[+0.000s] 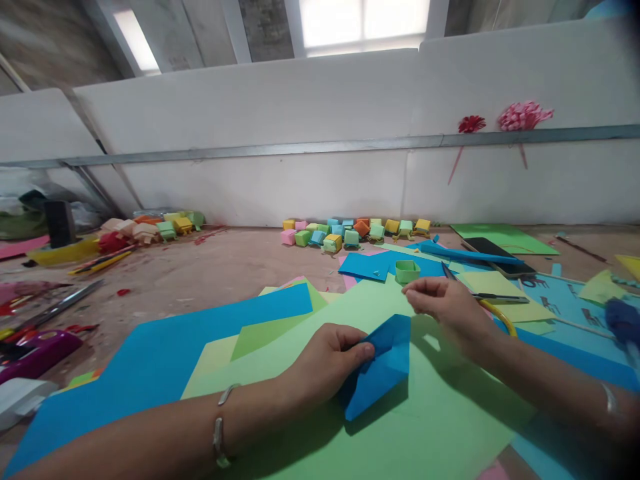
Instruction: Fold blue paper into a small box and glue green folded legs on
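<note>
My left hand (333,357) pinches a folded piece of blue paper (387,367) between thumb and fingers. The blue paper is creased into angled flaps and stands tilted above a large pale green sheet (310,427). To its right, my right hand (440,300) is closed, thumb and fingertips pressed together, apart from the blue paper. Whether anything tiny sits in that pinch is hidden. Just beyond those fingertips is a small green open paper box (407,271).
Blue sheets (175,340) lie at left. Small folded paper cubes (333,243) line the wall. At right are scissors (500,297), a phone (493,253) and a printed light blue sheet (565,300). A purple tool (45,353) and scissor blades (70,303) lie far left.
</note>
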Available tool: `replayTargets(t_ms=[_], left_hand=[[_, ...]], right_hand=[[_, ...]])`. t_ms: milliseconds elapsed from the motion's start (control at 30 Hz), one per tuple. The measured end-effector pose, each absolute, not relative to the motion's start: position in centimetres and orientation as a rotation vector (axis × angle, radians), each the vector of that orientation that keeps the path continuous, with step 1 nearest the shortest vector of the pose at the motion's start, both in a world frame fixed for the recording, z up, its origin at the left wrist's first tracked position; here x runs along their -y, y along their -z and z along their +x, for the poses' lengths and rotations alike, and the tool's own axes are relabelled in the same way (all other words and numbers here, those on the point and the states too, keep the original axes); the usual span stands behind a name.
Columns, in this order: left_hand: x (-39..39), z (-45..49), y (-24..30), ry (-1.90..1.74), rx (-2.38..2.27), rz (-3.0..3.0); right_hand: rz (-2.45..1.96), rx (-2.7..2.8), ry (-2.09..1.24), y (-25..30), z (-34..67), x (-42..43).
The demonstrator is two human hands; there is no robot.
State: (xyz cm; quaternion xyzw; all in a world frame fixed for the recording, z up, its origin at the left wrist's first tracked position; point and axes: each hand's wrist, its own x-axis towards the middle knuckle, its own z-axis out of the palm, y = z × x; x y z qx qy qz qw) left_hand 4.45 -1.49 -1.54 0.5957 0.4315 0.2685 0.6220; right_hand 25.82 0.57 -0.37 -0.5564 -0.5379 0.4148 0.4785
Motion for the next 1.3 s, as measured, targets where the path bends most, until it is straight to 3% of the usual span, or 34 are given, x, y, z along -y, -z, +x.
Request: replayTargets(t_ms=[333,1300], left_hand=[[1.4,4.6,1.7,-0.816,-1.013,1.319],[1.8,4.5,1.4,-0.767,-1.016,1.509]], right_hand=[[-0.934,1.701,-1.634,0.1,24.7,0.7],[-1.019,1.796,-1.469,0.9,24.2,0.9]])
